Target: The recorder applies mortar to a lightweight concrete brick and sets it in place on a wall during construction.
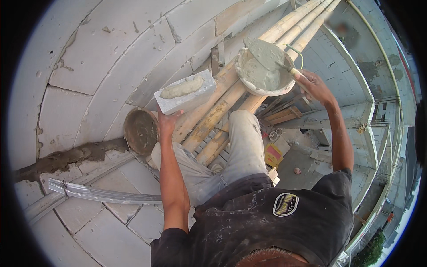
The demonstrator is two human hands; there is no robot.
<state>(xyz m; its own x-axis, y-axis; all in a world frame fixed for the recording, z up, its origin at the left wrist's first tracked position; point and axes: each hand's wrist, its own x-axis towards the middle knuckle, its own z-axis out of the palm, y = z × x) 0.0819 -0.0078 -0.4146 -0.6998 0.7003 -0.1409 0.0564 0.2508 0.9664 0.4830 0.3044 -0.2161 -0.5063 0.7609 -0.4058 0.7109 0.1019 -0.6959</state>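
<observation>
My left hand [167, 123] is closed on the lower end of a light grey block [189, 101], held up beside the wall. A thick strip of wet mortar [182, 88] lies along the block's upper face. In my right hand [313, 86] is the handle of a trowel [265, 52], its blade coated with mortar and held over a pale bucket [250, 84]. Grey mortar sits inside that bucket, which rests on the bamboo poles. Close to my left wrist is a second, darker bucket [141, 130] with mortar-coloured contents.
Thick bamboo poles [209, 120] run beneath my legs. A block wall [111, 53] rises on the left, with a dark mortar joint [75, 155]. A metal channel [102, 192] crosses at lower left. Far below lie a yellow bag [273, 155] and wooden boards [283, 116].
</observation>
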